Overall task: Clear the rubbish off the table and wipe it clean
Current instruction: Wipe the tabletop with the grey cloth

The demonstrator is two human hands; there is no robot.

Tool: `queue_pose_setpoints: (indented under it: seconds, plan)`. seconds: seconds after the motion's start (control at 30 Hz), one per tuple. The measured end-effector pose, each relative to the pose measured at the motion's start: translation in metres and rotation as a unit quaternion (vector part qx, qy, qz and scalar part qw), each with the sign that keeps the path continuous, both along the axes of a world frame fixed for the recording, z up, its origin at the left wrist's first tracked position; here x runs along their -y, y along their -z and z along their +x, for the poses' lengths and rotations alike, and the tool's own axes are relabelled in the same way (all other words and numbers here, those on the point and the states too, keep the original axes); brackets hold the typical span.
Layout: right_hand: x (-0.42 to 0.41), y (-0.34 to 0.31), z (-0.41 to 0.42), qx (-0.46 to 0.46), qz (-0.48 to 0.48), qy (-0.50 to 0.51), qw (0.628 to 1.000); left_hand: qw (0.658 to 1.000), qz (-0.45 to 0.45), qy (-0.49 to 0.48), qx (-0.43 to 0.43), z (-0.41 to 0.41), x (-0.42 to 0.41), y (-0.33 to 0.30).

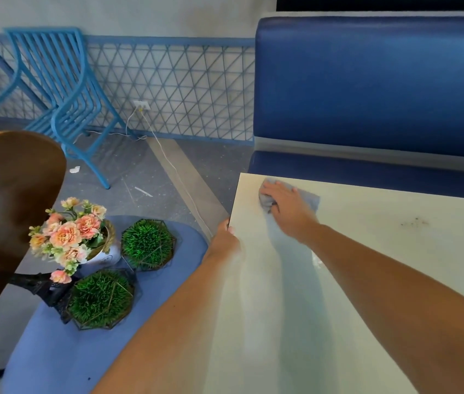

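A glossy cream table [381, 280] fills the lower right. My right hand [289, 206] presses a grey cloth [310, 198] flat on the table's far left corner; the cloth is partly bunched under the fingers. My left hand [225, 240] grips the table's left edge, thumb on top. A patch of small dark crumbs or stains [414, 222] lies on the table to the right of the cloth. A damp streak runs from the cloth back toward me.
A blue padded bench [367, 89] stands behind the table. To the left, a blue seat [54, 356] holds a flower pot [74, 237], two green grass balls [148, 243] [101, 298] and a black tower model [40, 288]. A brown round table [6, 200] and blue metal chair [54, 89] stand further left.
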State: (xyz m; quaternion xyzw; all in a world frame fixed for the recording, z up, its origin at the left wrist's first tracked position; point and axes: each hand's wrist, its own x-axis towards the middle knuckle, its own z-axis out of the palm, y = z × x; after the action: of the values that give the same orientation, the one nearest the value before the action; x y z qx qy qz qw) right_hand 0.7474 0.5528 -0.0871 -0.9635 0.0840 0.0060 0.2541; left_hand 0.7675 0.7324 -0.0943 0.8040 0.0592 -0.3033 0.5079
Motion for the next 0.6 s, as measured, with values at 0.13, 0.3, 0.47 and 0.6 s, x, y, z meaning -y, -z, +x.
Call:
queue_pose_setpoints:
  seconds: [0.13, 0.3, 0.47, 0.6]
  plan:
    - [-0.029, -0.005, 0.002, -0.022, -0.053, -0.031, 0.998, 1.000, -0.030, 0.005, 0.006, -0.001, -0.002, -0.002]
    - [-0.013, 0.003, -0.021, -0.012, -0.009, -0.121, 0.993, 0.999, -0.045, 0.021, 0.015, 0.001, -0.002, -0.008]
    - [-0.022, -0.004, -0.015, -0.030, -0.051, 0.040, 0.997, 0.992, 0.122, 0.020, 0.036, -0.004, -0.001, -0.004]
    - [-0.049, 0.007, -0.059, -0.012, -0.058, -0.072, 0.996, 0.962, 0.256, 0.062, 0.078, -0.011, 0.004, -0.019]
